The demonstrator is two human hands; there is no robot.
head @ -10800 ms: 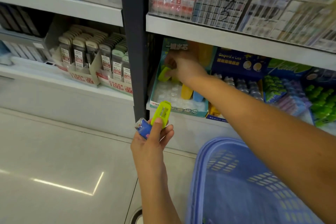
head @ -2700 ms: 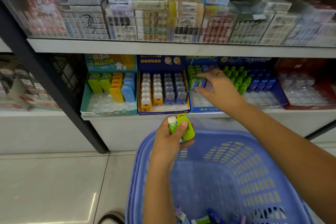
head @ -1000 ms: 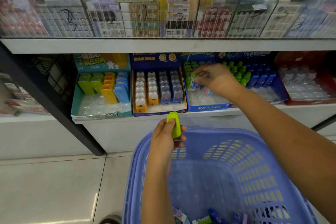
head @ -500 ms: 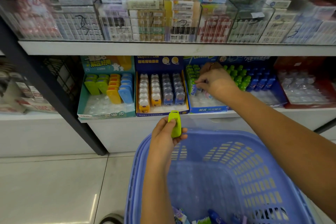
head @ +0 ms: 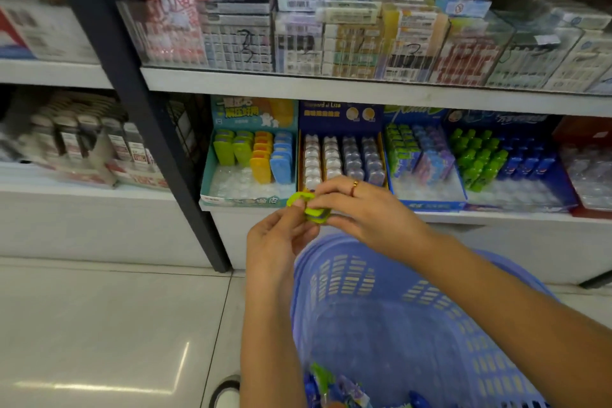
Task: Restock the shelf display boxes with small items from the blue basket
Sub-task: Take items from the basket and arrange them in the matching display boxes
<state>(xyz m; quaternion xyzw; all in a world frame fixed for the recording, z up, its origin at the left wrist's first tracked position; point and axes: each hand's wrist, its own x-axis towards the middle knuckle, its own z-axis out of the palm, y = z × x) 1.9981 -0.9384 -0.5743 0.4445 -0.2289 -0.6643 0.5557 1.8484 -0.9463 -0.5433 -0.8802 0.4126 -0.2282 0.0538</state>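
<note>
While both hands meet above the blue basket (head: pixel 430 325), I see the left hand (head: pixel 278 242) and the right hand (head: pixel 361 212) each pinching the small lime-green item (head: pixel 309 207) between their fingertips, each grip closed on it. Beyond the basket, the teal display box (head: pixel 212 175) sits on the shelf (head: pixel 496 217), part filled.
</note>
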